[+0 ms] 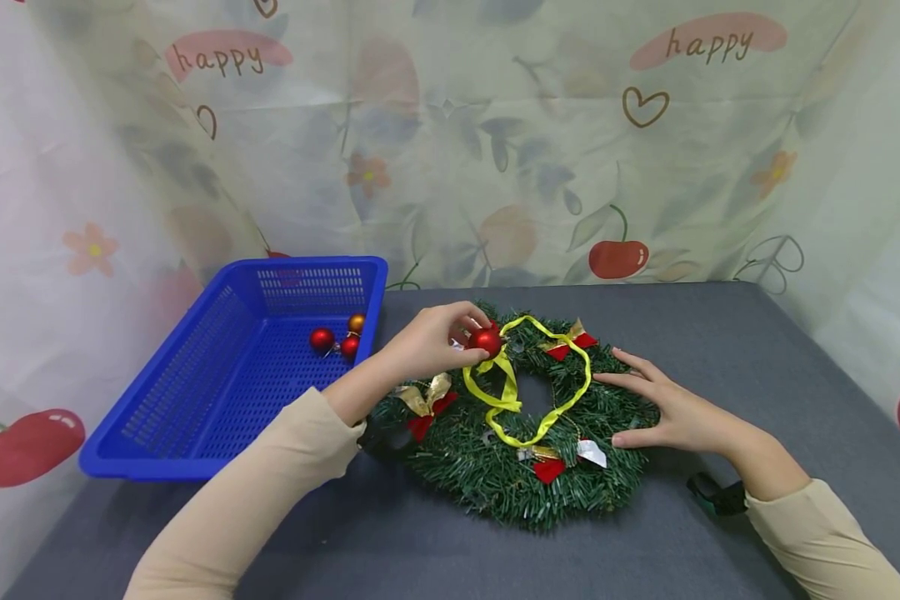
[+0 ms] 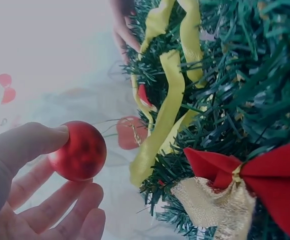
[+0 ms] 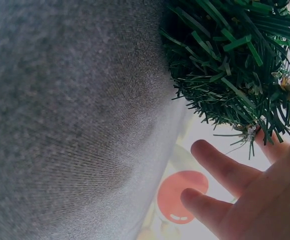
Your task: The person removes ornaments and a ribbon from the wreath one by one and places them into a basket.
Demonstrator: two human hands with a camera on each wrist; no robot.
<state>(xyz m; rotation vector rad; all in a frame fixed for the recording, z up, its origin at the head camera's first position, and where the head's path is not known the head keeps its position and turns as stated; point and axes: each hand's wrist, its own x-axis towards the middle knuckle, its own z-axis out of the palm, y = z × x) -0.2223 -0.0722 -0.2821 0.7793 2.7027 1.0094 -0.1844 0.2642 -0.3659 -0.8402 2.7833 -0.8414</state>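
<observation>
A green Christmas wreath lies flat on the grey table, dressed with red-and-gold bows and a yellow ribbon looped around its middle. Over its upper left part, my left hand pinches a shiny red bauble between thumb and fingers; a thin gold string runs from the bauble toward the wreath. My right hand is at the wreath's right side, fingers spread and relaxed, the fingertips right at the needles.
A blue plastic basket stands to the left, with two red baubles and an orange-gold bauble at its right side. A black band shows near my right wrist. Behind the table hangs a printed curtain.
</observation>
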